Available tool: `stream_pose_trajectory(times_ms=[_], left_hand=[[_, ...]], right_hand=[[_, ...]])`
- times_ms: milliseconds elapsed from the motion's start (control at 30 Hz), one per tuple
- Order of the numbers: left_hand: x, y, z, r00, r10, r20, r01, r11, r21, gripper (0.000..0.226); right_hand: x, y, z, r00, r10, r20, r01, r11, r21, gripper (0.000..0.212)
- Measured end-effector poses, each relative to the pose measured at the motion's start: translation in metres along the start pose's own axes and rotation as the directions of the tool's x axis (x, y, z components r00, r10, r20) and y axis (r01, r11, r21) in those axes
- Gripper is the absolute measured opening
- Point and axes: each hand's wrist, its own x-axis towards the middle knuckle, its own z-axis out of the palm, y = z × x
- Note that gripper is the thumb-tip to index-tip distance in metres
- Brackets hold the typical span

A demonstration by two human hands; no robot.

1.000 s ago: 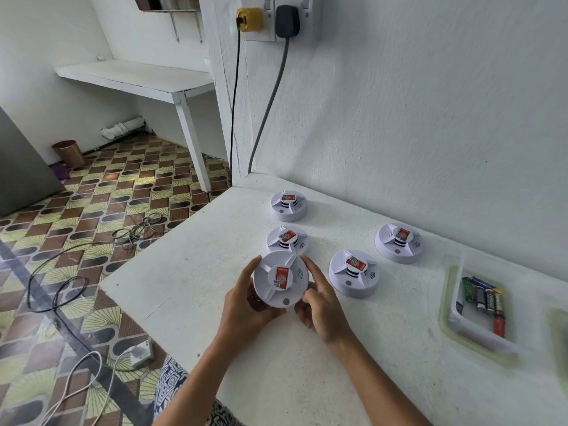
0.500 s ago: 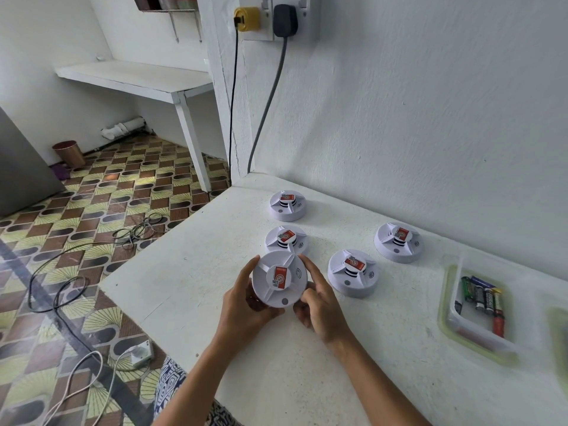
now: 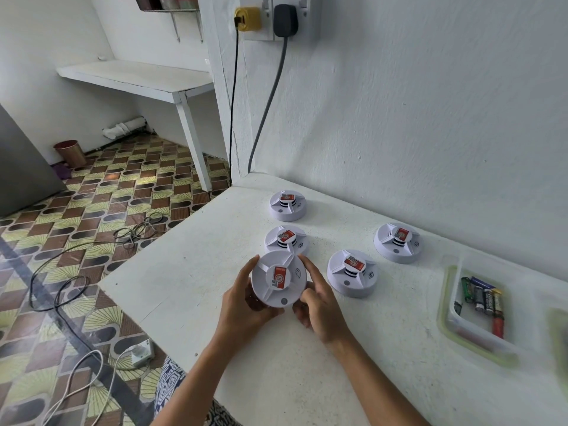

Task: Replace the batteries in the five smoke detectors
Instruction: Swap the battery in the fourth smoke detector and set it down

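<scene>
A white smoke detector (image 3: 279,279) is gripped between both hands above the white surface (image 3: 190,290), its red-labelled face turned up toward the camera. The left hand (image 3: 242,305) is wrapped around its left rim and underside; the right hand (image 3: 319,305) is closed on its right rim, with the fingers (image 3: 309,267) laid along the edge. Just beyond the hands a second detector (image 3: 286,242) is seen, and farther beyond it a third (image 3: 288,205). Just right of the right hand a fourth detector (image 3: 352,273) is placed, with a fifth (image 3: 397,242) beyond that. Well to the right, loose batteries (image 3: 484,298) are held in a clear green-rimmed tray (image 3: 445,305).
</scene>
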Motion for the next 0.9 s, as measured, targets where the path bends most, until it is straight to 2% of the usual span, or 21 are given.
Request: stream_pose_trajectory(times_ms=[900], left_hand=[[0.0030, -0.0060, 0.0006, 1.000, 0.010, 0.003, -0.010, 1.000, 0.006, 0.092]], right_hand=[[-0.0020, -0.0038, 0.0012, 1.000, 0.014, -0.006, -0.015, 1.000, -0.006, 0.065]])
